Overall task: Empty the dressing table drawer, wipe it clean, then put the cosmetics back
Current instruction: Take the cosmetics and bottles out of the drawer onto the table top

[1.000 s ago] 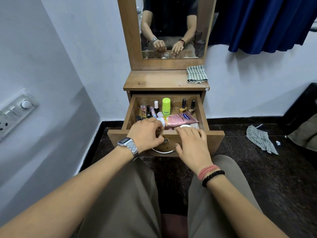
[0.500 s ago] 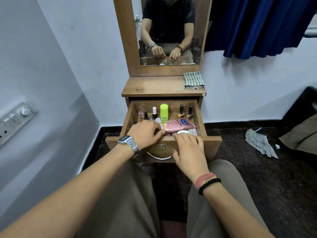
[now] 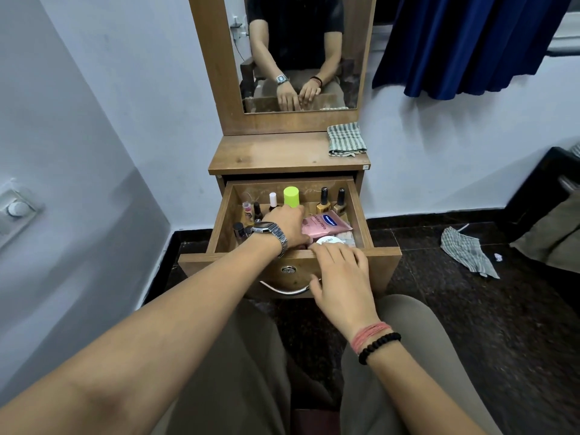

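Our left hand (image 3: pixel 287 226) has pushed from the front edge deeper into the open drawer (image 3: pixel 361 211) among the cosmetics, fingers hidden, so we cannot tell its grip. Our right hand (image 3: pixel 340 274) rests flat, fingers relaxed, on the drawer front. Beyond, a pink tube (image 3: pixel 324 226), green-capped bottle (image 3: pixel 291 196) and nail polishes (image 3: pixel 323 200); a checked cloth (image 3: pixel 346 139) lies on the desk (image 3: pixel 270 155).

Pale bluish-white walls (image 3: pixel 110 120) meet in a corner at the left, with a black skirting (image 3: pixel 439 215) along their foot. The floor (image 3: pixel 470 324) is dark speckled stone. A blue curtain (image 3: pixel 470 42) hangs at upper right. A switch plate (image 3: pixel 15 211) sits on the left wall. A checked cloth (image 3: pixel 464 251) lies on the floor.
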`<state>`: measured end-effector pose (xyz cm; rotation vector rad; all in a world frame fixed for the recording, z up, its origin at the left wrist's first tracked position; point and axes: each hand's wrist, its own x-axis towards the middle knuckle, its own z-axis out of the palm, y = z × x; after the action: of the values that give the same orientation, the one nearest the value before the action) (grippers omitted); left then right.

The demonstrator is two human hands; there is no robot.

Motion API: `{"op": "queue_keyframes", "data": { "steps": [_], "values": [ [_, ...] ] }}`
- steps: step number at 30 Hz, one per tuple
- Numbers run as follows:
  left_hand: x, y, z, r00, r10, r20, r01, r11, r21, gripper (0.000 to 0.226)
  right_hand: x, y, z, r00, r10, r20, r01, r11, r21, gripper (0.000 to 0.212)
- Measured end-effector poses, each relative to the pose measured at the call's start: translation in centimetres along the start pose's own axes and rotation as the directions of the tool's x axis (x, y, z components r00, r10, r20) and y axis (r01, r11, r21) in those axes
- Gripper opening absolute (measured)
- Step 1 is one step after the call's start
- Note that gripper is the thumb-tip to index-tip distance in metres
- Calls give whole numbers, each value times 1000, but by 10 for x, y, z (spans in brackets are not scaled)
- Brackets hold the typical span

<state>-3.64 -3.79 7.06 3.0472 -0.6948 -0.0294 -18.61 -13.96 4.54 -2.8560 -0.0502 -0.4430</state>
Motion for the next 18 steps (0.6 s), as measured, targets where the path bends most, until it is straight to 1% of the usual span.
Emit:
{"op": "queue_keyframes", "data": {
  "steps": [4,7,12,15,18],
  "values": [
    [5,0,3,1000,18,8,-18,998,65,57,-1,-1,1,1000,7,-8,-7,1000,6,51],
    [4,-2,3,999,42,-17,-41,997,67,54,-1,-3,2,1000,14,-5,-14,1000,5,50],
    [-5,-5,-6,992,93,-86,-87,994,72,53,-2,-4,2,1000,29,-12,-29,999,23,50],
    [-11,-9,-18,983,121,-140,-109,990,91,47,-2,-5,1,999,34,-19,-34,999,23,48],
    [-14,-13,-34,971,147,-186,-132,987,90,46,-2,-6,0,999,40,-11,-40,999,22,47]
  ]
}}
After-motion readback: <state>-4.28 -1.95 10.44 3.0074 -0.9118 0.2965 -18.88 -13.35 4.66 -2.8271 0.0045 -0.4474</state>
